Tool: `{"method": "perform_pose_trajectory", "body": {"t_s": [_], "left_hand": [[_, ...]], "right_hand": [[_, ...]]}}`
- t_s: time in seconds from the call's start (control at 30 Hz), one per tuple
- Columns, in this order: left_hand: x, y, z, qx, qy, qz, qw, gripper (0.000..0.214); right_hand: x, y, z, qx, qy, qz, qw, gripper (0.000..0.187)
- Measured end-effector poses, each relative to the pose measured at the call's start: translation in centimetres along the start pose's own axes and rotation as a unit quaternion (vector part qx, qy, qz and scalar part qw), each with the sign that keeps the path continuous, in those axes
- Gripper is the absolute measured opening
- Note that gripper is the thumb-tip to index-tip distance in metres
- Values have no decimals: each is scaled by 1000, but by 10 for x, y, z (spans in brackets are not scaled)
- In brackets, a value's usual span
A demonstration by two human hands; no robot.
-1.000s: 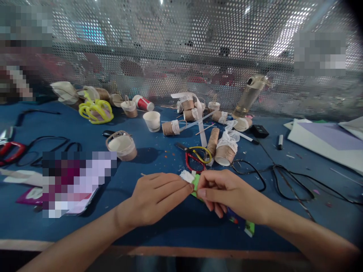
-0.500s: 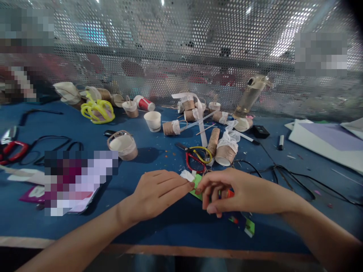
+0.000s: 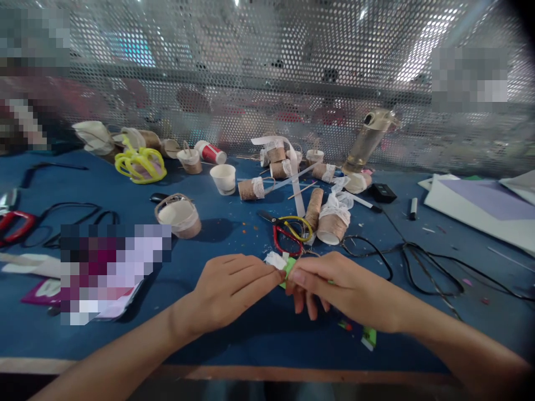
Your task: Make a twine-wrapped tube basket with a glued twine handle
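My left hand (image 3: 234, 287) is closed, its fingers pressed together at the left end of a small bright green piece (image 3: 290, 266), perhaps paper or a wrapper. My right hand (image 3: 338, 287) pinches the same piece between thumb and forefinger, with its other fingers curled below. The hands hide most of the piece. Just behind the left fingertips lies crumpled white material (image 3: 276, 259). Under the right hand, a green and dark scrap (image 3: 368, 337) lies on the blue table. Scissors (image 3: 290, 229) with red and yellow handles rest beyond the hands.
Twine-wrapped cups, one with white lace (image 3: 334, 220), stand or lie behind. A handled cup (image 3: 179, 216) and plain white cup (image 3: 223, 179) stand left. Black cables (image 3: 430, 273) and paper sheets (image 3: 480, 206) lie right. A bottle (image 3: 370, 142) leans near the perforated metal screen (image 3: 234, 111).
My right hand has closed its thumb and forefinger on the green piece, where its fingers were loosely curled before. My left hand has barely moved. The view has shifted slightly.
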State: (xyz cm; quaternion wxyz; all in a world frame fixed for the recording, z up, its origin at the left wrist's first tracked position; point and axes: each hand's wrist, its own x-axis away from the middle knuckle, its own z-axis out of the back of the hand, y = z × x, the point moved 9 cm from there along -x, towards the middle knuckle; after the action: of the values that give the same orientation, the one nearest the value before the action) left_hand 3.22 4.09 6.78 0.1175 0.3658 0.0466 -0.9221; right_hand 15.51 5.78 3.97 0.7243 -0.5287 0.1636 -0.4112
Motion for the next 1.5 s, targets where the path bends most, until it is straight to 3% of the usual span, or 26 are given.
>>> {"method": "perform_pose_trajectory", "body": {"t_s": [0.1,0.33,0.57,0.7,0.83,0.93,1.03,1.17,1.27,1.5], "left_hand": [[1,-5,-1,22,14,26,999,17],[-3,-12,0,41,33,77,996,18],[0,-20,-14,161,-33,149,975,18],[4,-24,-27,300,-75,215,926,18],[8,-27,-43,412,-119,309,849,21],[11,-26,-52,481,-130,361,788,25],[14,-26,-56,521,-129,393,747,24],[16,-26,-56,540,-118,413,724,24],[17,-25,-57,547,-115,413,719,26],[25,-27,-70,584,-138,454,659,30]], "right_hand": [[1,-4,11,29,26,16,999,39],[6,-9,25,98,69,23,992,21],[9,-17,36,137,119,49,982,9],[12,-22,38,196,137,56,970,14],[18,-19,42,250,158,49,954,22],[25,2,49,242,176,9,954,24],[33,32,53,259,186,-30,947,24],[42,62,55,316,212,-35,924,33],[43,69,51,387,195,-12,901,36],[46,65,43,300,75,27,951,16]]}}
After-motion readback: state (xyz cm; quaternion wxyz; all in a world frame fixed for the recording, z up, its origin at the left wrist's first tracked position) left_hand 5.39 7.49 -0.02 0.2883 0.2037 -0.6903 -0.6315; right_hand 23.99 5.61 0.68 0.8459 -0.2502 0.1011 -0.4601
